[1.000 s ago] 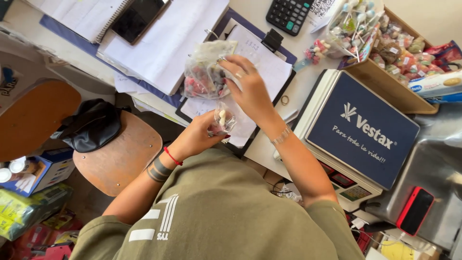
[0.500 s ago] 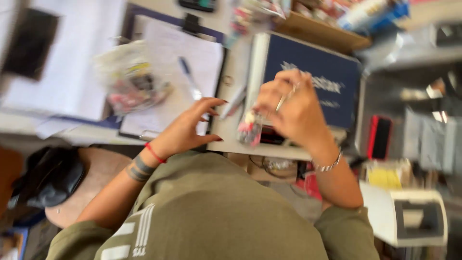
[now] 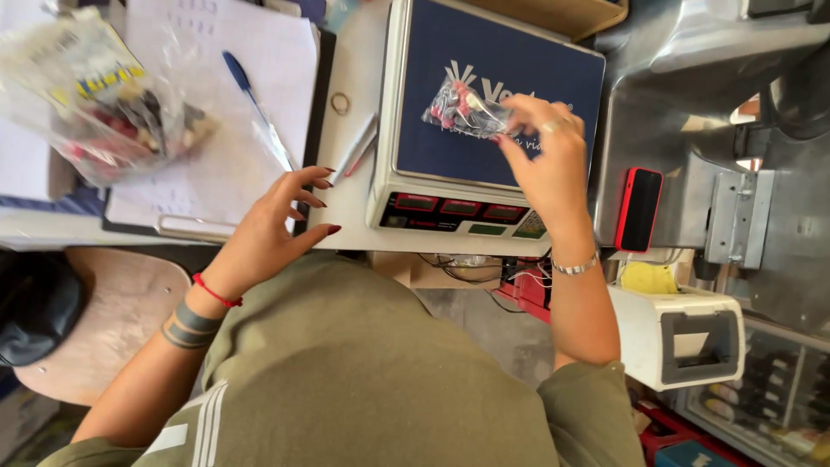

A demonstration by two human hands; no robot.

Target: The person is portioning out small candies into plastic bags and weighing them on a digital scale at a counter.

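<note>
Small clear bag (image 3: 460, 110): holds red and dark pieces; lies over the blue platform of the scale, near its upper middle, pinched at its right end.
Right hand (image 3: 540, 156): fingertips pressed together on the small clear bag; a ring shows on one finger, a silver bracelet on the wrist. Whether the bag rests fully on the platform or hangs just above it cannot be told.
Left hand (image 3: 275, 227): fingers spread and curled, holding nothing; hovers at the desk edge just left of the scale, beside the clipboard. A red string bracelet sits on the wrist.
Scale (image 3: 484, 138): white housing, blue weighing platform, front panel with red displays facing the person.
Clipboard (image 3: 226, 130): carries white sheets; a blue pen (image 3: 246, 91) lies across the paper.
Marker (image 3: 356, 149): grey, lies between the clipboard and the scale; a rubber ring (image 3: 341, 104) lies just above it.
Large clear bag (image 3: 95, 95): filled with mixed small goods, rests at the left on the papers, well apart from both hands.
Red-edged phone (image 3: 640, 209): stands on a metal surface, right of the scale.
White printer (image 3: 679, 333): sits below the phone.
</note>
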